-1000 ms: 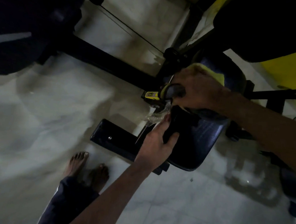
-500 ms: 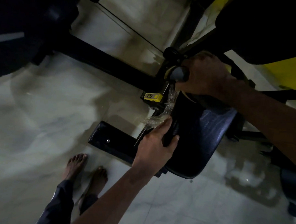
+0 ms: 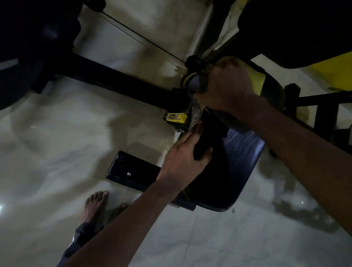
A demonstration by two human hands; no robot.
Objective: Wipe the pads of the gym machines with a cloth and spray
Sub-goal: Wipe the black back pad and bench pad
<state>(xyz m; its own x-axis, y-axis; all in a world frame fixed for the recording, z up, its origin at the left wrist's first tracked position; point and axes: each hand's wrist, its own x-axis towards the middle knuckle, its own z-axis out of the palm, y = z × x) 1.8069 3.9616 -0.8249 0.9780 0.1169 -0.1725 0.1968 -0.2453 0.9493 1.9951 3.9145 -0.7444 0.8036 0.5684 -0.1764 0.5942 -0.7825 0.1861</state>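
Observation:
A dark blue seat pad [image 3: 241,157] of a gym machine lies in the middle of the view. My left hand [image 3: 182,158] rests at the pad's left edge and grips a dark bottle-like object [image 3: 204,135], whose top is hidden in shadow. My right hand [image 3: 224,85] is curled above the pad's far end, at the machine's frame. It holds a cloth [image 3: 255,80] with a yellowish part showing behind the knuckles, and a grey rolled end [image 3: 196,83] sticks out of the fist.
A black floor bar [image 3: 116,83] runs left from the machine, with a yellow tag [image 3: 175,117] and a thin cable [image 3: 139,37]. A black foot plate [image 3: 132,170] lies below the pad. My bare feet [image 3: 96,204] stand on the glossy tiled floor. Yellow frame parts [image 3: 337,68] are at the right.
My right hand has slid with the cloth up off the pad's far part to the frame joint. My left hand has kept its hold at the pad's left edge.

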